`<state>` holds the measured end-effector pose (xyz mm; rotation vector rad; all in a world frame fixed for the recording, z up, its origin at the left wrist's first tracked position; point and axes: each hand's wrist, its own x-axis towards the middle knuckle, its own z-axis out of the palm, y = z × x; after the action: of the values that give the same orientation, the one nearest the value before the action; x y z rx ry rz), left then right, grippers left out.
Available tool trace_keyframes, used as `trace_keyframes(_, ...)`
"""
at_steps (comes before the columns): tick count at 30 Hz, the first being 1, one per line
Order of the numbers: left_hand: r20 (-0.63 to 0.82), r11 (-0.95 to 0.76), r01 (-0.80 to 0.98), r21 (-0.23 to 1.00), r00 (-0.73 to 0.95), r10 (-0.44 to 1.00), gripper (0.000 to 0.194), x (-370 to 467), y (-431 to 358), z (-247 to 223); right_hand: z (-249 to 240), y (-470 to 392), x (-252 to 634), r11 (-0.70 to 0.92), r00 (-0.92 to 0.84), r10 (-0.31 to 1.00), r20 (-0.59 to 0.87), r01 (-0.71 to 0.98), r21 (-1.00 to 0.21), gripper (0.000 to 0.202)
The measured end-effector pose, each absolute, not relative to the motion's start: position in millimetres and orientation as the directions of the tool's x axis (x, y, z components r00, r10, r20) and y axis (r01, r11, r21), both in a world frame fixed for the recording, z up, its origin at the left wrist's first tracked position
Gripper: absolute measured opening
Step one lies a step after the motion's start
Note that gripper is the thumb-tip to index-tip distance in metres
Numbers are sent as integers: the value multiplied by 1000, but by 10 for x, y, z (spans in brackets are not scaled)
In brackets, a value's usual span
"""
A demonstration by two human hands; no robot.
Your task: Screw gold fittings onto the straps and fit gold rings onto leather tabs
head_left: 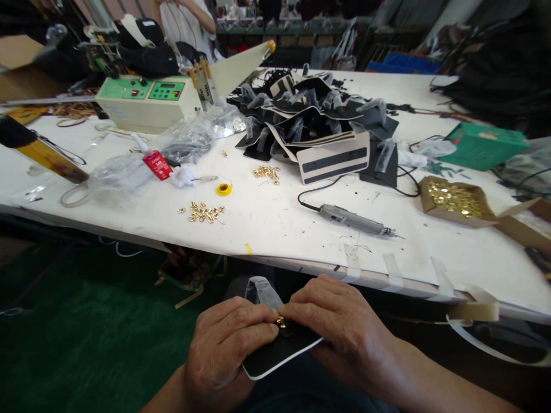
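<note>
Below the table edge, a black panel with a white edge (275, 357) is held in both hands. A plastic-wrapped strap (262, 291) rises from its far side. My left hand (230, 341) closes on the panel's left part, thumb and forefinger against a small gold metal fitting (282, 322). On the right side, my right hand (340, 321) grips the panel, with its thumb tip beside the same fitting. The fingers under the panel are hidden. Loose gold fittings (205, 213) lie on the table ahead, and a grey electric screwdriver (355, 221) rests to their right.
Black panels with wrapped straps (310, 120) are heaped mid-table. A green-fronted machine (148, 100) stands back left, near a red glue bottle (155, 163) and a yellow tape ring (224, 189). At right are a cardboard box of gold parts (456, 201) and a green box (486, 145). Another person (185, 26) is behind.
</note>
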<state>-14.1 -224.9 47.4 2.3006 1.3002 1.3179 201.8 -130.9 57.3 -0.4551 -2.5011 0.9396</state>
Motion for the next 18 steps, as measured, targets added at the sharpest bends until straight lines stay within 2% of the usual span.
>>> trace_keyframes(3,598,-608,592,530,247,762,11,-142,-2245,501,644,-1314,2048,762,-855,434,285,180,-622,31)
trace_keyframes(8,597,-602,591,536,239,766,15,-138,-2235,492,644,-1313,2063,757,-865,414,282,155,-635,31)
trace_keyframes(12,589,-609,563,559,248,769,20,-132,-2234,474,558,-1309,2070,772,-852,392,346,100,-628,25)
trace_keyframes(16,553,-546,527,651,164,817,28,-98,-2180,383,482,-1237,2066,758,-836,441,326,152,-634,16)
trace_keyframes(18,433,-404,504,764,63,899,23,-77,-2084,297,448,-1145,2051,702,-832,493,255,208,-681,15)
